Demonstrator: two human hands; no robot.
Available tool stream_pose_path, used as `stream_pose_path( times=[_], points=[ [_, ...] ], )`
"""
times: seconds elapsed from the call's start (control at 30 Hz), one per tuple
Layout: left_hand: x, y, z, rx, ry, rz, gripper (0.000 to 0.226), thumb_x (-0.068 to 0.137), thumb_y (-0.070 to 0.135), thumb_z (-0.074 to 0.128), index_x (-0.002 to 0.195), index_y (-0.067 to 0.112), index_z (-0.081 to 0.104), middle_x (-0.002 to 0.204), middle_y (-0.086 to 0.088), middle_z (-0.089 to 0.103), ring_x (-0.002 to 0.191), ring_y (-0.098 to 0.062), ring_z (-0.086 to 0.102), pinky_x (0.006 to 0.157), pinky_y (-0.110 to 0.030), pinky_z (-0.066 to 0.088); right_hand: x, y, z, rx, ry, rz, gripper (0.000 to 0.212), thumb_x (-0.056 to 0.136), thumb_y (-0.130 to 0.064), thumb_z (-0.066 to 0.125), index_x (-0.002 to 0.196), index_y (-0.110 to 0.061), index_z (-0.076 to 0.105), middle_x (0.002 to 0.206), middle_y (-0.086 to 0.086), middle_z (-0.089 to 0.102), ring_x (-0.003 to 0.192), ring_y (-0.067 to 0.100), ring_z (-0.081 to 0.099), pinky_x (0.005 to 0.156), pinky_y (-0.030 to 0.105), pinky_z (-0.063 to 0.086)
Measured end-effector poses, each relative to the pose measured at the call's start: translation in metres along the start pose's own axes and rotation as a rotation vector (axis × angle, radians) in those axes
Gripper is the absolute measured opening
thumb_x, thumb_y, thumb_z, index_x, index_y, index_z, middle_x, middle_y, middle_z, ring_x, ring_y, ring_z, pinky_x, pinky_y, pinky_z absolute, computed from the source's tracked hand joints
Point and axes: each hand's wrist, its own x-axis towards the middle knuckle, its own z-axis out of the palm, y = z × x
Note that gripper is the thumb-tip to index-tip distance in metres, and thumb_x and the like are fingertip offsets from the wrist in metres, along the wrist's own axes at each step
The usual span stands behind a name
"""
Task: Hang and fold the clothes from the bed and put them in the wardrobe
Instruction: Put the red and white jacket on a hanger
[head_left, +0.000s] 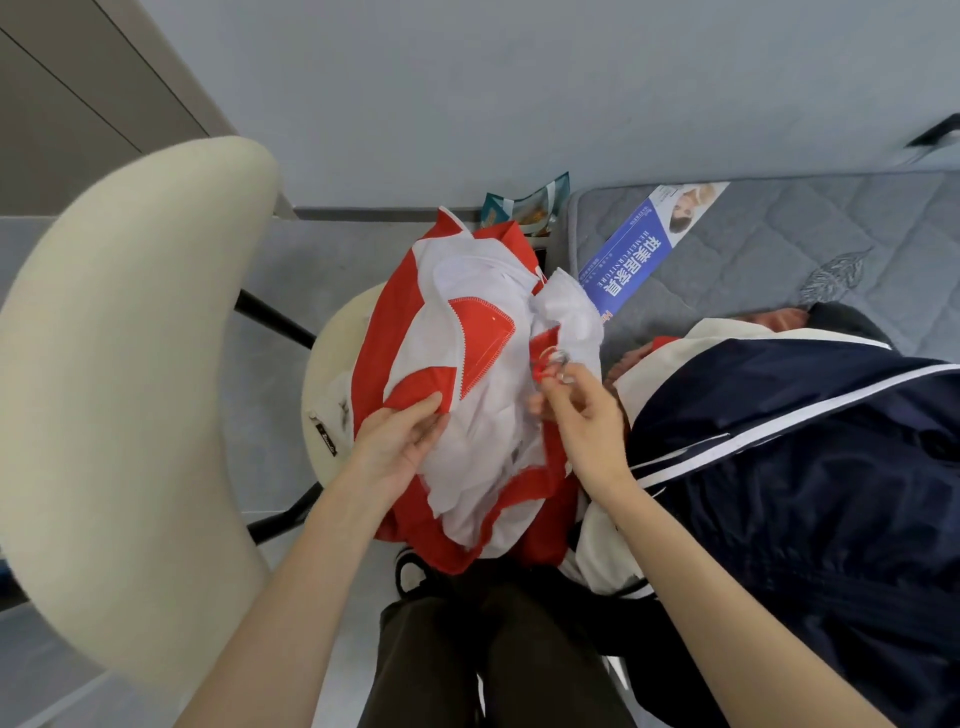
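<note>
Left hand (402, 441) pinches a red panel of the red-and-white garment (467, 374), thumb over fingers, low on its left side. Right hand (582, 415) works at the right edge, fingertips pinched on a small metal ring (558, 358) with a red tab. The garment is bunched in the air over the cream stool (324, 374), just off the mattress (753, 244) corner. The risk, I'd say: that loose bulk sagging between the two grips could slip to the floor, or the ring could snag the thin white lining. A navy jacket (805, 467) waits on the mattress edge, right of the right hand.
</note>
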Motion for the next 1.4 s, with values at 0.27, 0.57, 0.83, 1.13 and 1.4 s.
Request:
stream_pose_path(
  times=[0.27,0.57,0.83,1.13,1.4],
  points=[
    [0.0,-0.002,-0.035,0.067,0.101,0.067,0.024,0.082,-0.002,0.068,0.105,0.0,0.061,0.102,-0.01,0.071,0.087,-0.015,0.07,0.07,-0.023,0.059,-0.027,0.042,0.033,-0.764,-0.462,-0.039,0.035,0.092,-0.001,0.044,0.113,-0.015,0.068,0.122,0.006,0.059,0.113,0.024,0.055,0.094,0.038,0.045],
    [0.007,-0.012,-0.052,0.135,0.114,0.107,0.018,0.083,0.0,0.069,0.095,0.013,0.069,0.099,-0.003,0.073,0.092,-0.015,0.069,0.073,-0.024,0.056,-0.036,0.041,0.059,0.348,-0.03,0.886,0.018,0.09,-0.02,0.067,0.107,-0.014,0.066,0.111,0.003,0.067,0.097,0.02,0.066,0.073,0.028,0.057],
    [0.017,-0.011,-0.049,0.077,0.111,0.085,0.017,0.082,0.0,0.07,0.094,0.011,0.069,0.095,-0.002,0.074,0.093,-0.014,0.07,0.071,-0.022,0.056,-0.011,0.041,0.095,0.488,0.365,0.972,0.034,0.072,-0.027,0.085,0.088,-0.009,0.06,0.074,0.002,0.061,0.056,0.011,0.052,0.049,0.022,0.045],
    [0.024,-0.01,-0.048,0.065,0.094,0.077,0.016,0.083,0.0,0.069,0.095,0.011,0.069,0.091,0.0,0.076,0.09,-0.013,0.071,0.069,-0.021,0.057,0.0,0.051,0.113,0.4,0.325,0.892,0.058,0.061,-0.034,0.091,0.103,-0.003,0.066,0.098,0.005,0.07,0.093,0.021,0.065,0.092,0.038,0.054],
    [0.02,-0.009,-0.045,0.021,0.081,0.052,0.012,0.082,0.003,0.071,0.093,0.006,0.068,0.091,-0.005,0.075,0.086,-0.015,0.072,0.069,-0.024,0.059,-0.01,0.054,0.093,0.248,0.055,0.739,0.041,0.078,-0.033,0.08,0.059,-0.013,0.05,0.055,-0.002,0.05,0.054,0.009,0.049,0.056,0.019,0.048]
  ],
)
